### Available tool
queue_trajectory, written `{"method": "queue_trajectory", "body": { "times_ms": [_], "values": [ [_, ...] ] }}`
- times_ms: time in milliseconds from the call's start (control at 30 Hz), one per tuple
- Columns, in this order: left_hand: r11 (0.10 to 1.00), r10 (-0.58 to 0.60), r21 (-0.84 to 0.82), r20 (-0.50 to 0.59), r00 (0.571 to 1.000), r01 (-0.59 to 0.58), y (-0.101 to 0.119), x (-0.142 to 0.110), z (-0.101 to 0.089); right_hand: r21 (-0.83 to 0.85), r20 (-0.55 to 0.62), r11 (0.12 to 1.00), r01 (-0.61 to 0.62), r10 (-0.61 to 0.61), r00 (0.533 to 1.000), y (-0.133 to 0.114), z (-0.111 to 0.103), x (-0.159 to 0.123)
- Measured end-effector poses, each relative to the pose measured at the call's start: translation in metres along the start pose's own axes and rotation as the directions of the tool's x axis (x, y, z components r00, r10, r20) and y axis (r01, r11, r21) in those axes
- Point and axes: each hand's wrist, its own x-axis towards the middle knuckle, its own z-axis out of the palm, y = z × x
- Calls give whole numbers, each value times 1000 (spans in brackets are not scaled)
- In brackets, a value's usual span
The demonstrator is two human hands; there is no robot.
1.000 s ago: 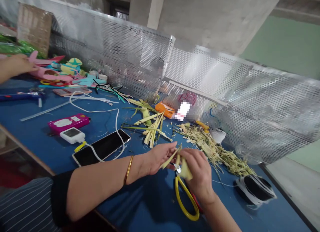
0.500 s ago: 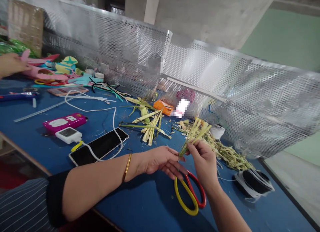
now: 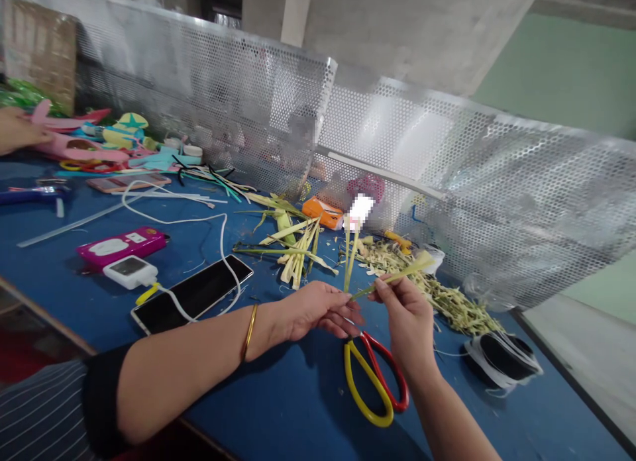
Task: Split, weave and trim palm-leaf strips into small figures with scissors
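My left hand [image 3: 322, 307] pinches the lower ends of a few pale green-yellow leaf strips [image 3: 350, 265] that point up. In my right hand [image 3: 405, 315], thumb and fingers are closed on another leaf strip [image 3: 407, 269], which slants up to the right; its thin green end reaches my left fingertips. Scissors with one yellow and one red handle [image 3: 366, 389] are just below my hands, their blades hidden by my left fingers. Beyond my hands is a loose bunch of leaf strips [image 3: 301, 259]. A heap of leaf scraps [image 3: 454, 303] lies behind my right hand.
A phone [image 3: 199, 292] with a white cable, a white device [image 3: 130, 273] and a magenta case [image 3: 122, 247] are at left. A black-and-white roll [image 3: 501, 361] sits at right. Perforated metal panels [image 3: 238, 90] line the back. Another person's hand [image 3: 20, 131] touches pink material.
The bundle of strips has been parted: one strip now leans right with my right hand, while the others stand upright in my left. The view has shifted slightly.
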Motion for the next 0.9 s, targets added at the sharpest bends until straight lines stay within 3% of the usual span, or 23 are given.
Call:
{"method": "queue_trajectory", "body": {
  "times_ms": [233, 533, 800, 900],
  "values": [
    [999, 21, 28, -104, 994, -18, 6, 1, 0, -188, 52, 958, 218, -212, 976, -6, 2, -11],
    [996, 87, 38, -139, 987, -83, 3, 1, 3, -27, 15, 998, 52, -52, 999, -4, 3, -7],
    [999, 51, 14, -143, 988, -49, 0, 1, 3, 92, -48, 996, 18, -14, 999, -2, 0, -1],
    [999, 23, -39, -149, 989, -30, -1, 3, 0, 200, 43, 979, 35, -44, 998, 0, -5, 0]
  ]
}}
